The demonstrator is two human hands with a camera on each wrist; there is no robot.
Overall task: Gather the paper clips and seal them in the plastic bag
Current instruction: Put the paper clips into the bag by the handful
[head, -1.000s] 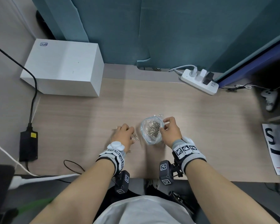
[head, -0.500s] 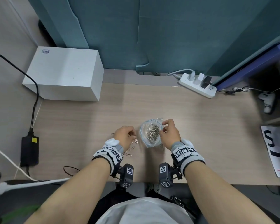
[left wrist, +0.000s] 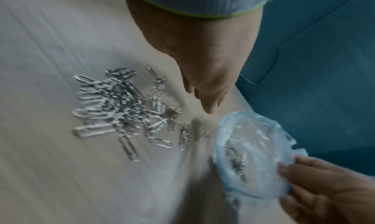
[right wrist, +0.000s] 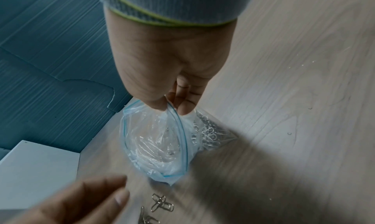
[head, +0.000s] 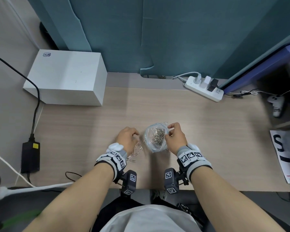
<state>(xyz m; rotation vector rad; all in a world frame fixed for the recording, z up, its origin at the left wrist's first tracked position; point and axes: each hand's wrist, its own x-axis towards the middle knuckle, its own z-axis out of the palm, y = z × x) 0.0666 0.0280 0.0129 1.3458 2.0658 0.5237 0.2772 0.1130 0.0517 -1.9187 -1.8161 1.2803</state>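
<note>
Roughly: one plastic bag (head: 155, 139), two hands

Bag right of the loose clips, on my surface

I see the bag (head: 155, 139) on the surface (head: 208, 139) holding clips, loose paper clips (head: 136, 152) just left; box (head: 65, 77) behind left, power strip (head: 203, 88) behind right.

Bare forearms – grey wristbands (head: 193, 158), black-white square markers, green-edged cuffs; whitish shirt.
</note>
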